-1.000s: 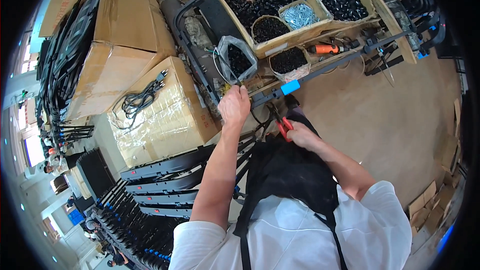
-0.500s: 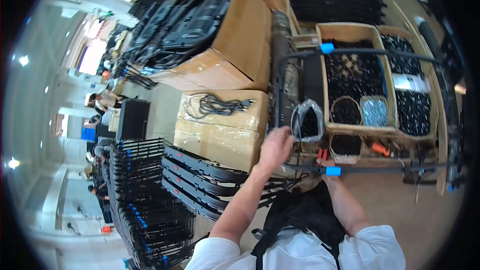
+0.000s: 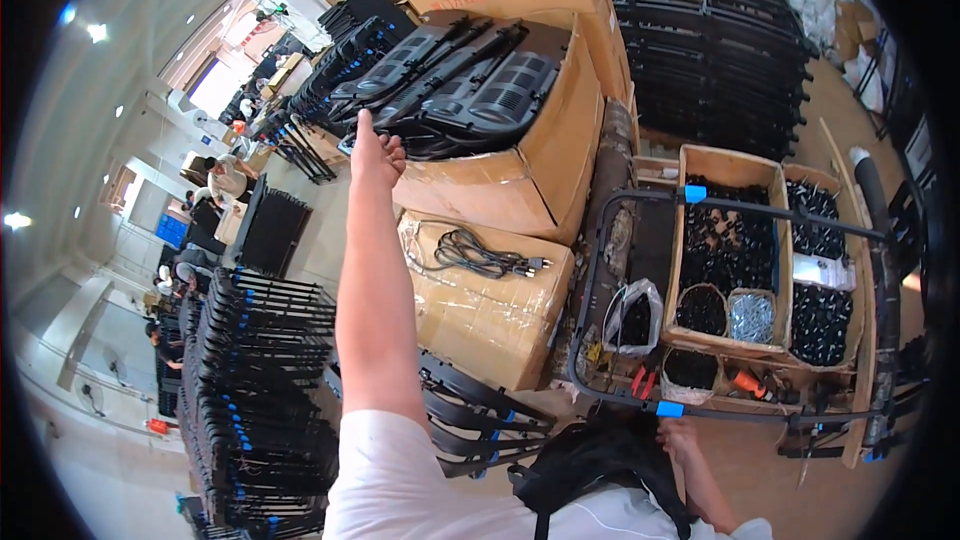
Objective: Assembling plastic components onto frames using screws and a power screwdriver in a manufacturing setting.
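My left hand (image 3: 378, 152) is stretched out at the near edge of a large cardboard box (image 3: 490, 185) filled with black plastic panels (image 3: 490, 90). Its thumb points up and its fingers are loosely bent and apart, with nothing visible in them. My right hand (image 3: 679, 437) is low at the right, fingers curled, just below a blue band (image 3: 670, 409) on a black tubular frame (image 3: 577, 340). What the right fingers hold, if anything, is hidden. The frame lies across wooden trays (image 3: 682, 270) of small black parts.
Coiled black cable (image 3: 475, 252) lies on a closed carton (image 3: 480, 325). Pliers with red handles (image 3: 643, 380) and an orange tool (image 3: 748, 381) sit by the trays. Stacked black frames (image 3: 255, 390) stand at left, others (image 3: 710, 50) at the back. People (image 3: 228, 185) work in the distance.
My left hand has moved from beside the black frame up and left to the box of panels. My right hand stays near the lower blue band. The whole view has shifted.
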